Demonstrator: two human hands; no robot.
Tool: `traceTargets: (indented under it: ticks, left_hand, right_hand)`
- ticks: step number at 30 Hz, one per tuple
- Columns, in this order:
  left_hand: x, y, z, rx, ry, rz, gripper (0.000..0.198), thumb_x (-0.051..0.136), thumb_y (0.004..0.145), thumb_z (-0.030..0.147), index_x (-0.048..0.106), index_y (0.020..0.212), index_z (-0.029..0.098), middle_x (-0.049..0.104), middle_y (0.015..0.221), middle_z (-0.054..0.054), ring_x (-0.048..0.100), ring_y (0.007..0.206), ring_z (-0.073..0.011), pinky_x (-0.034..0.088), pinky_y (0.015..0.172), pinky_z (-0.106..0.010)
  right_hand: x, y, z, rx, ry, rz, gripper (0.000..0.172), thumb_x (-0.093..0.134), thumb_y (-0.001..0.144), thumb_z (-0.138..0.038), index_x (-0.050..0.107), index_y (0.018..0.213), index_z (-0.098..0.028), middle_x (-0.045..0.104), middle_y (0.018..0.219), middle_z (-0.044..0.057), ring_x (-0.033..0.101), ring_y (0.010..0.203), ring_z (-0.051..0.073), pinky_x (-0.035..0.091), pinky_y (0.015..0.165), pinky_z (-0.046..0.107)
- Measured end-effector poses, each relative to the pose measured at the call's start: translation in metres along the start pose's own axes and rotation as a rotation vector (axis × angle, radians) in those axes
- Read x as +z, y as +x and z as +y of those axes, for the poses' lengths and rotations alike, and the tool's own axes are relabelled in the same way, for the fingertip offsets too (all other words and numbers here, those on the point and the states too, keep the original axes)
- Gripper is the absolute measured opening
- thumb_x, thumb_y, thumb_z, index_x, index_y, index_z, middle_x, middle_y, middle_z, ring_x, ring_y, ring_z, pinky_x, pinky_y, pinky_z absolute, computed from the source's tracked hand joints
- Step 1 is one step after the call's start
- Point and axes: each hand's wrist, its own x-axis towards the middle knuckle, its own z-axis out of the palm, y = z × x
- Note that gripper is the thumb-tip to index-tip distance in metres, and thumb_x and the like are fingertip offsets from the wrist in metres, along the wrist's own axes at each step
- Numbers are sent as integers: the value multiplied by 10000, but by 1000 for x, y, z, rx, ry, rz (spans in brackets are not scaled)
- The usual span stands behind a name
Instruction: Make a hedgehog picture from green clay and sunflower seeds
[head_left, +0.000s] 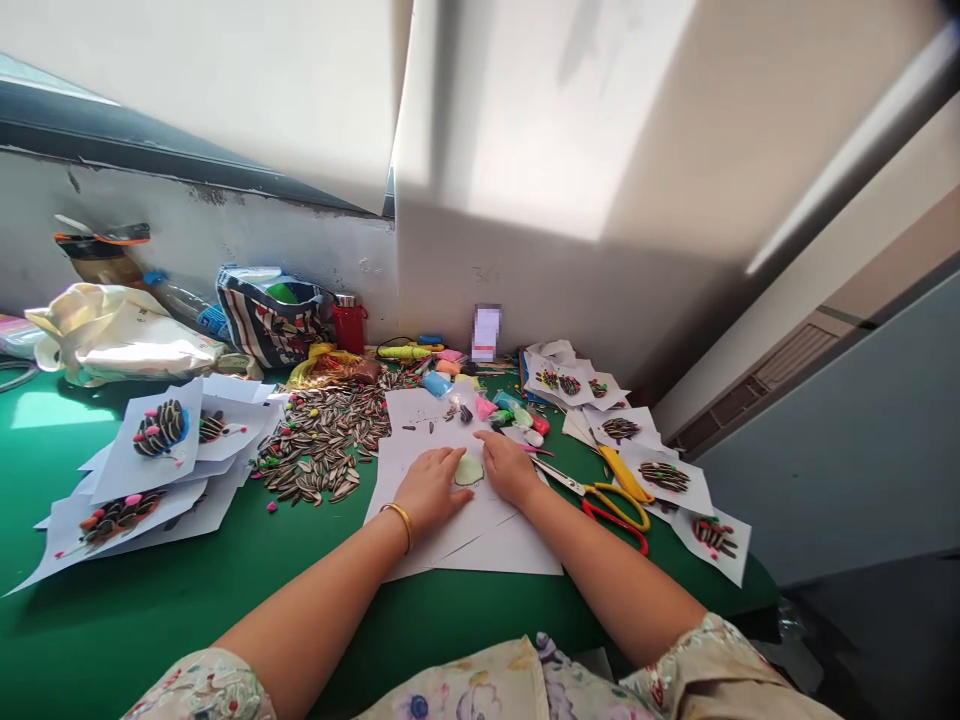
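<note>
A flat, pale green piece of modelling clay (469,470) lies on white paper (495,545) between my two hands. On its left, my left hand (431,490) rests on the paper with thumb and fingers apart, the thumb by the clay's lower edge. A gold bangle (399,522) circles that wrist. My right hand (510,468) lies along the clay's right side, fingers stretched forward and holding nothing; some of them are hidden. Above the clay, a few sunflower seeds (466,414) sit on the paper. Soft lumps of coloured clay (501,418) are just beyond my right hand.
Loose sunflower seeds (322,440) form a wide pile at left. Seed-covered pictures on paper (161,430) are stacked far left, with more pictures (664,475) at right. Scissors (600,490) and a yellow-handled cutter (625,474) lie right. A phone (486,333) and red flask (349,323) stand behind.
</note>
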Motion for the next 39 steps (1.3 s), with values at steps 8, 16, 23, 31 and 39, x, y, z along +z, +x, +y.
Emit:
traceTargets:
  ticks: [8, 16, 23, 31, 39]
  left_hand:
    - [-14, 17, -2, 8, 48, -155, 694, 751, 748, 426, 516, 1343, 155, 551, 1315, -153, 511, 1231, -339, 405, 1072, -463]
    - [-11, 14, -22, 91, 37, -86, 501, 645, 873, 413, 544, 1306, 180, 472, 1404, -135, 461, 1296, -303, 381, 1117, -459]
    - [-10, 14, -20, 116, 69, -89, 520, 661, 852, 466, 560, 1286, 198, 529, 1347, -121, 507, 1221, -312, 429, 1068, -490]
    - [-11, 14, -21, 88, 62, -71, 408, 619, 893, 405, 610, 1201, 138, 549, 1313, -154, 519, 1222, -312, 442, 1067, -478]
    - [-12, 11, -20, 86, 82, -55, 407, 619, 889, 417, 616, 1218, 176, 556, 1311, -133, 521, 1215, -316, 433, 1062, -498]
  right_hand:
    - [-4, -4, 12, -60, 127, -51, 363, 405, 923, -89, 623, 1199, -181, 636, 1093, 87, 580, 1037, 199, 472, 947, 352]
    - [-11, -4, 6, -35, 152, -85, 369, 470, 883, -52, 690, 1127, -220, 617, 1036, 60, 564, 987, 187, 465, 893, 313]
    - [-8, -3, 5, -93, 92, -150, 434, 503, 896, -67, 686, 1201, -316, 581, 991, 48, 519, 939, 187, 430, 857, 303]
    - [-11, -3, 1, -69, 35, -189, 465, 497, 894, -66, 661, 1243, -326, 584, 1042, 54, 505, 947, 200, 413, 851, 308]
    - [-10, -1, -3, -25, 13, -226, 454, 484, 915, -90, 671, 1211, -380, 560, 1013, 41, 482, 930, 199, 388, 818, 302]
